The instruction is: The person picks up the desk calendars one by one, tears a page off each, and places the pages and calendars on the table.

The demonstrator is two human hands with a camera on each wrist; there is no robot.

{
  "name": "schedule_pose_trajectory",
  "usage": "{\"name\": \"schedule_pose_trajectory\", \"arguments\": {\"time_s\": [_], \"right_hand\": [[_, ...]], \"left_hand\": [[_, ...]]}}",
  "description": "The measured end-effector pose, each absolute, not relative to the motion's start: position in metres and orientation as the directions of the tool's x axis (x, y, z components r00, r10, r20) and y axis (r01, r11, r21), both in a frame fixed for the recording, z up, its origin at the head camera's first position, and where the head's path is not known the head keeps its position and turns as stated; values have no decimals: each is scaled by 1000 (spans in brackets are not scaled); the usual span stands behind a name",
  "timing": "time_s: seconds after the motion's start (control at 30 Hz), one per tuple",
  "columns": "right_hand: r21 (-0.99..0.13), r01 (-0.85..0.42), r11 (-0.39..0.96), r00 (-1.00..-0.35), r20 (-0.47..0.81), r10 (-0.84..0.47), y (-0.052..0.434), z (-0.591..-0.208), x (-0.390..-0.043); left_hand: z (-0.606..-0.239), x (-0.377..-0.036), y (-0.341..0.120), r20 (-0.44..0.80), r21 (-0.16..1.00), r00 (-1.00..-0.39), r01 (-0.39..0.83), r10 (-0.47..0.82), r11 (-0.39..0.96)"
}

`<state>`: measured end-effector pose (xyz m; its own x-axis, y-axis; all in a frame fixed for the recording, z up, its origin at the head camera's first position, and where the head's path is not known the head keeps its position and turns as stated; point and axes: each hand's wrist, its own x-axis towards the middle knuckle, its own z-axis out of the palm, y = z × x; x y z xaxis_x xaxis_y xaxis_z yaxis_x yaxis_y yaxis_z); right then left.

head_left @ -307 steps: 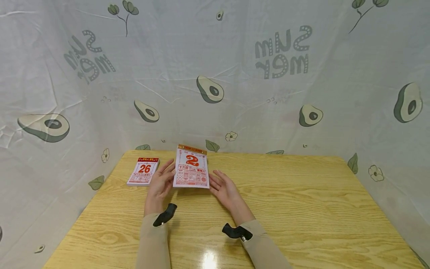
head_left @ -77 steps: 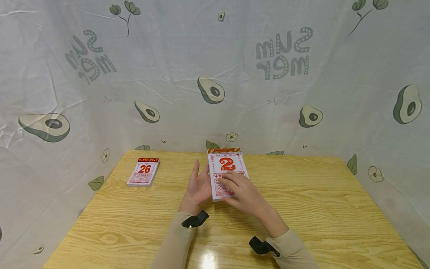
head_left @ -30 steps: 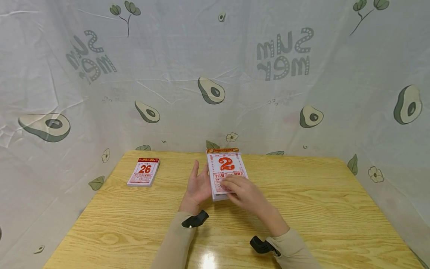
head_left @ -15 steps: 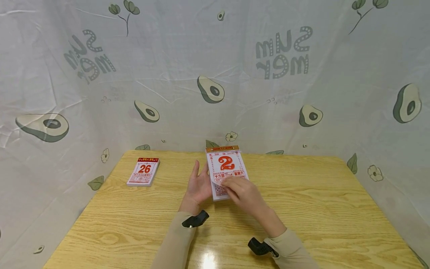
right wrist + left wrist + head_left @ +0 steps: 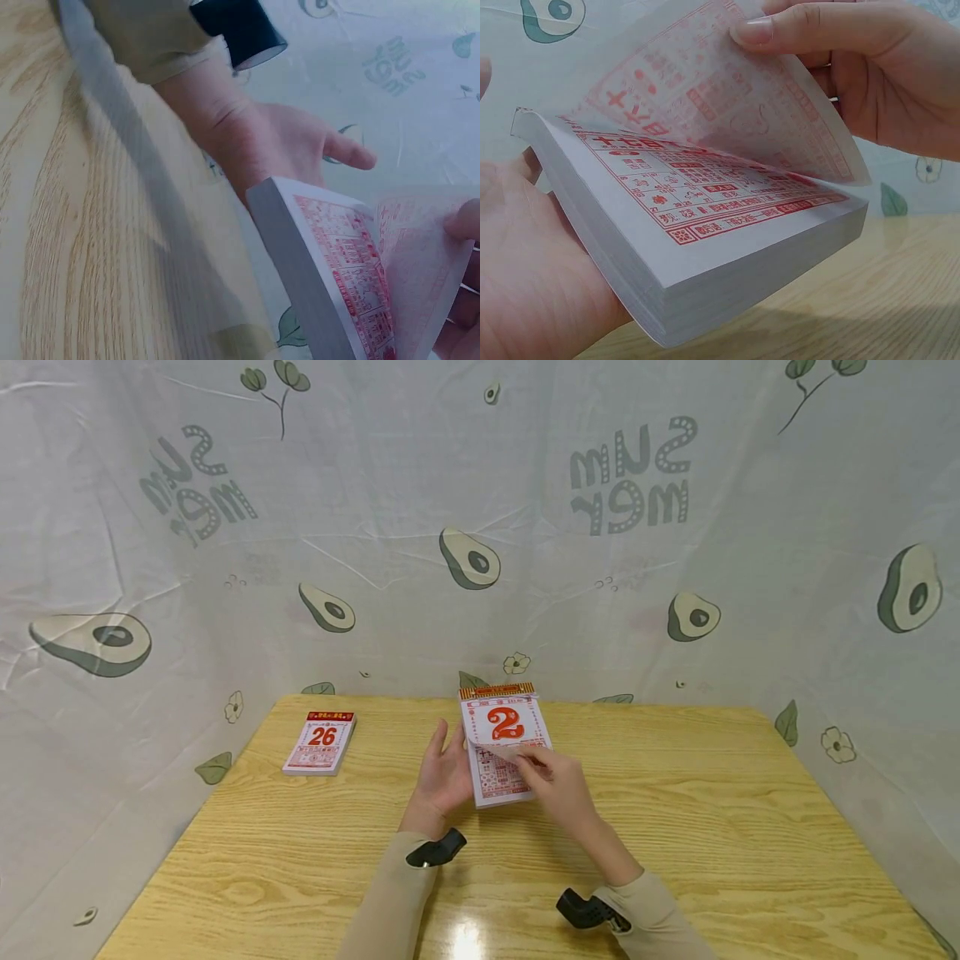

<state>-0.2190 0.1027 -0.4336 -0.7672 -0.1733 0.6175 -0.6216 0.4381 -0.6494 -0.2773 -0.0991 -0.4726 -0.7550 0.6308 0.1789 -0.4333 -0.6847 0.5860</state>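
A thick tear-off calendar [image 5: 506, 722] with a red 2 and a gold-and-red header lies tilted above the table. Palm up, my left hand [image 5: 444, 777] supports it from beneath at its left side; the thumb points up straight, apart from the pad, and the other fingers are mostly hidden under it. My right hand [image 5: 558, 781] pinches the lower edge of the top sheet [image 5: 727, 97] between thumb and fingers. That sheet is curled up off the pad, still joined at the top. Beneath it shows the following printed page [image 5: 697, 191].
A smaller calendar [image 5: 321, 745] showing a red 26 lies flat at the table's back left. The wood-grain table [image 5: 675, 827] runs back to a pale curtain [image 5: 570, 585] printed with avocados. Both wrists wear black devices [image 5: 437, 849].
Ten seconds ago the calendar was further left, between both hands. Since then it has moved right onto my left hand. My right hand has taken the top sheet's lower edge and raised it.
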Motion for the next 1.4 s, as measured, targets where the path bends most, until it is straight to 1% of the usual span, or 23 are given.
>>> {"name": "schedule_pose_trajectory", "arguments": {"time_s": [0.13, 0.23, 0.43, 0.53, 0.67, 0.73, 0.83, 0.97, 1.17, 1.4], "right_hand": [[-795, -486, 363, -867, 490, -86, 105, -428, -219], [-876, -383, 292, -920, 391, -34, 107, -424, -220], [-950, -235, 207, -969, 246, 28, 112, -419, -223], [-970, -172, 170, -982, 182, 46, 114, -417, -225], [-988, -101, 115, -992, 109, 70, 116, -417, -227], [-995, -74, 67, -994, 79, 78, 117, -417, -228], [-999, -40, -19, -996, 39, 79, 117, -417, -229], [-993, -9, -117, -998, 1, 67, 119, -416, -230], [-973, 33, -227, -998, -45, 50, 124, -417, -233], [-948, 71, -309, -997, -80, 17, 127, -417, -237]], "left_hand": [[-473, -276, -100, 183, 599, -751, -426, 634, -678], [-474, -276, -101, 191, 604, -748, -421, 636, -676], [-475, -276, -100, 198, 609, -747, -414, 635, -677], [-475, -275, -100, 187, 607, -752, -417, 632, -676], [-473, -274, -99, 193, 603, -736, -432, 649, -670], [-473, -275, -98, 202, 615, -726, -428, 657, -662], [-473, -274, -98, 198, 638, -727, -413, 657, -650], [-473, -275, -98, 183, 643, -737, -410, 650, -647], [-474, -275, -97, 176, 636, -744, -414, 645, -651], [-474, -277, -95, 178, 620, -753, -413, 633, -667]]}}
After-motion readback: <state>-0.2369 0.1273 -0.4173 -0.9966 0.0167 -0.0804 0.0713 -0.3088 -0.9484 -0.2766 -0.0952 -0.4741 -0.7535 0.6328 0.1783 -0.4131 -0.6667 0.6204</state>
